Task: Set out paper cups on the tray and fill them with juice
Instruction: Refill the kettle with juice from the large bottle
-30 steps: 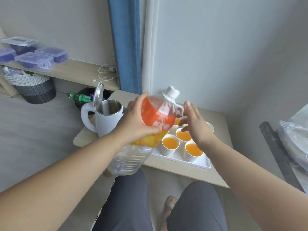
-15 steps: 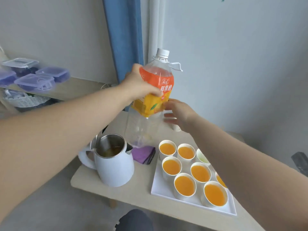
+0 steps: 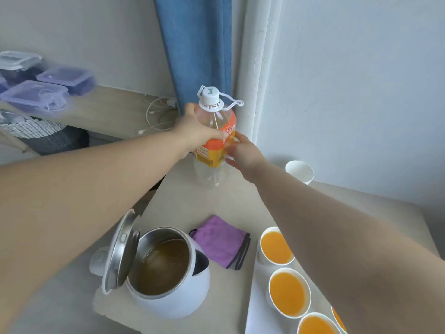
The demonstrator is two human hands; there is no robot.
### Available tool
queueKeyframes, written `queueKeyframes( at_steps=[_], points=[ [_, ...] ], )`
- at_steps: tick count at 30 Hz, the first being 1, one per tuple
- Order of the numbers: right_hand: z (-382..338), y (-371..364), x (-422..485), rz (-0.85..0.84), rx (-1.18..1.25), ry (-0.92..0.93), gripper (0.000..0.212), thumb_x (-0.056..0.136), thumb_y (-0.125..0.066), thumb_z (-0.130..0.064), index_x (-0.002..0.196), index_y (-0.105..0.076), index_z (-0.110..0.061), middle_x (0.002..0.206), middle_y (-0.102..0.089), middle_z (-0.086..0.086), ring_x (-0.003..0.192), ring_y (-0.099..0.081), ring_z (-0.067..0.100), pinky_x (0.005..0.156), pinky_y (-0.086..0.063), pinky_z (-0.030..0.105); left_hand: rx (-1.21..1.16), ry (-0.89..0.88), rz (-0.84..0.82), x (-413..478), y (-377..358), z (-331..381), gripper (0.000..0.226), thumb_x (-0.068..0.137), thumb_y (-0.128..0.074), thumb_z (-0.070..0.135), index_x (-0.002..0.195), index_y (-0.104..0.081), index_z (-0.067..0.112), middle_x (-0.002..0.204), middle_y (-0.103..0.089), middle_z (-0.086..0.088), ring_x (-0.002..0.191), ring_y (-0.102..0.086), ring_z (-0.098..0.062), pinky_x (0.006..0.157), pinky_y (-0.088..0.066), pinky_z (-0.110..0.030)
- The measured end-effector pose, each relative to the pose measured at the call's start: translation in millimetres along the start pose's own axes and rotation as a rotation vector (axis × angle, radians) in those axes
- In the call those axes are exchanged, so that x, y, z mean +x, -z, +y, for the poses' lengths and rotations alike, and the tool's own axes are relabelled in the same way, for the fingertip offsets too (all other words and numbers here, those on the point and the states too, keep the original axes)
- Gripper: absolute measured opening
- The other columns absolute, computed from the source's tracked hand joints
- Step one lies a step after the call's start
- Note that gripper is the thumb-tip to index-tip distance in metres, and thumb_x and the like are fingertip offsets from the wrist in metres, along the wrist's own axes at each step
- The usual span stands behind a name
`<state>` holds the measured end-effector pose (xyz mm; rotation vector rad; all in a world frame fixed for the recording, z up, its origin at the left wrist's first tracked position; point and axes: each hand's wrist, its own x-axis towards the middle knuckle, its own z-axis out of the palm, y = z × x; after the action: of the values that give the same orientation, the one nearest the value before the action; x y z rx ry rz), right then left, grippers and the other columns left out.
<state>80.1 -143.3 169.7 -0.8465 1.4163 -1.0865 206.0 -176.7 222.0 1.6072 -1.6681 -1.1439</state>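
Observation:
A clear juice bottle (image 3: 215,150) with an orange label and a white cap stands upright at the table's far corner, almost empty. My left hand (image 3: 192,133) grips its upper left side. My right hand (image 3: 243,153) rests with spread fingers against the label on the right. At the lower right a white tray (image 3: 256,314) holds several paper cups (image 3: 287,294) filled with orange juice; my right forearm hides part of them. One empty paper cup (image 3: 299,173) stands alone by the wall.
A white electric kettle (image 3: 166,273) with its lid open and brownish liquid inside stands at the table's near left. A folded purple cloth (image 3: 220,241) lies beside it. Blue curtain (image 3: 195,49) behind the bottle. Plastic boxes (image 3: 36,92) sit on a shelf at the left.
The bottle has gone from tilted over the cups to upright and down onto the table's far corner, both hands moving with it. The view has shifted forward and down.

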Motion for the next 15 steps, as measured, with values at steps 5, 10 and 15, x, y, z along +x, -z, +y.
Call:
queueKeyframes(
  at_steps=[5,10,15],
  points=[
    [8,-13,26,-0.008,-0.069,-0.070,0.051,0.091,-0.049,-0.003,0.141,-0.037,-0.009,0.105,-0.053,0.005,0.104,-0.051,0.021,0.103,-0.043,0.042,-0.061,0.072,0.012,35,-2,-19,0.081,0.071,-0.082,0.022,0.135,-0.032,0.023,0.126,-0.052,0.002,0.113,-0.054,-0.022,0.094,-0.048,-0.040],
    [14,-19,42,-0.046,-0.178,-0.089,0.049,0.090,-0.054,-0.006,0.137,-0.047,-0.014,0.142,-0.046,0.003,0.116,-0.050,0.021,0.094,-0.051,0.036,-0.135,0.054,0.068,54,3,-22,0.080,0.072,-0.082,0.022,0.136,-0.033,0.019,0.129,-0.052,0.002,0.113,-0.055,-0.019,0.089,-0.048,-0.035],
    [15,-23,44,-0.062,-0.158,-0.136,0.058,0.091,-0.055,-0.007,0.146,-0.037,-0.018,0.147,-0.040,0.003,0.127,-0.046,0.023,0.087,-0.051,0.033,-0.132,0.025,0.111,58,4,-30,0.081,0.069,-0.084,0.030,0.134,-0.037,0.017,0.128,-0.054,0.002,0.114,-0.054,-0.018,0.085,-0.047,-0.034]
  ],
)
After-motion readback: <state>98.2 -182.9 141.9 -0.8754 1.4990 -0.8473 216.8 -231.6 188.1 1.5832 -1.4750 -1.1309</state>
